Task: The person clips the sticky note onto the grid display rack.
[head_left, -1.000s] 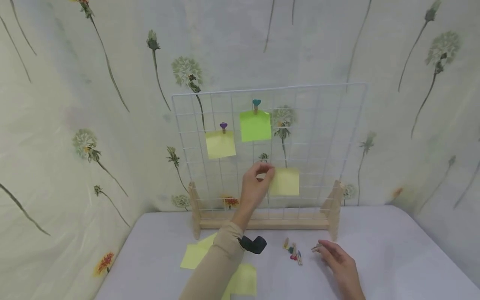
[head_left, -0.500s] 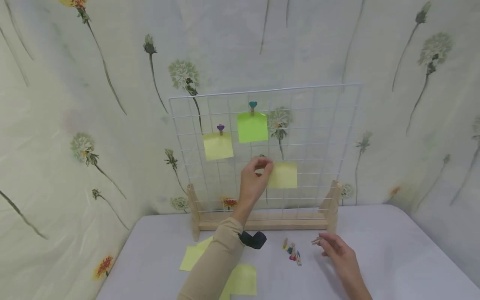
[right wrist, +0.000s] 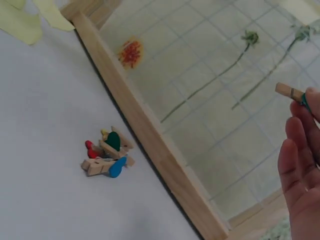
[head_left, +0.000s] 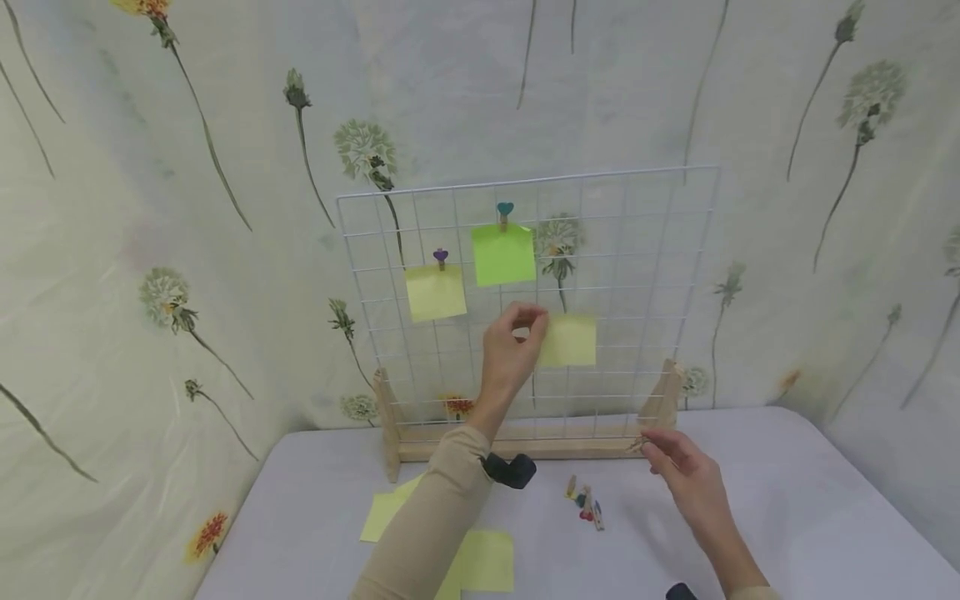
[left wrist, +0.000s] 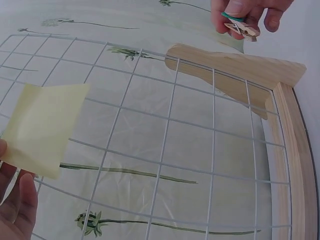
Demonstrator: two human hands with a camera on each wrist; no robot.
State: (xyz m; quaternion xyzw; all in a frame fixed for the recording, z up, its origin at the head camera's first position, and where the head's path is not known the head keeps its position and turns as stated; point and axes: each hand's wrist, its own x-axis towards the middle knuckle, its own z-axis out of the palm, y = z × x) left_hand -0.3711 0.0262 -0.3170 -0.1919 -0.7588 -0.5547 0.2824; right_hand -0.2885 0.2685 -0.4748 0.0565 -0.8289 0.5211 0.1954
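Note:
My left hand (head_left: pixel 512 350) pinches a pale yellow sticky note (head_left: pixel 570 340) by its left edge, against the lower middle of the white wire grid (left wrist: pixel 165 120). Lower and to the right, my right hand (head_left: pixel 686 475) holds a small wooden clothespin (right wrist: pixel 287 91) between thumb and fingers; a teal piece on it shows in both wrist views. A green sticky note (head_left: pixel 504 255) hangs on the grid from a clothespin with a teal heart (head_left: pixel 506 208). Left of it, a yellow note (head_left: pixel 436 293) hangs from one with a purple heart (head_left: pixel 441 255).
Several clothespins with coloured hearts (right wrist: pixel 107 155) lie in a small pile on the white table (head_left: pixel 285 517). Loose yellow notes (head_left: pixel 487 560) lie under and beside my left forearm. A wooden stand (head_left: pixel 525 448) carries the grid, and a flower-printed cloth (head_left: pixel 255 125) hangs behind.
My left hand has raised the yellow note a little up the grid. My right hand has lifted the clothespin up from near the table toward the stand's right foot.

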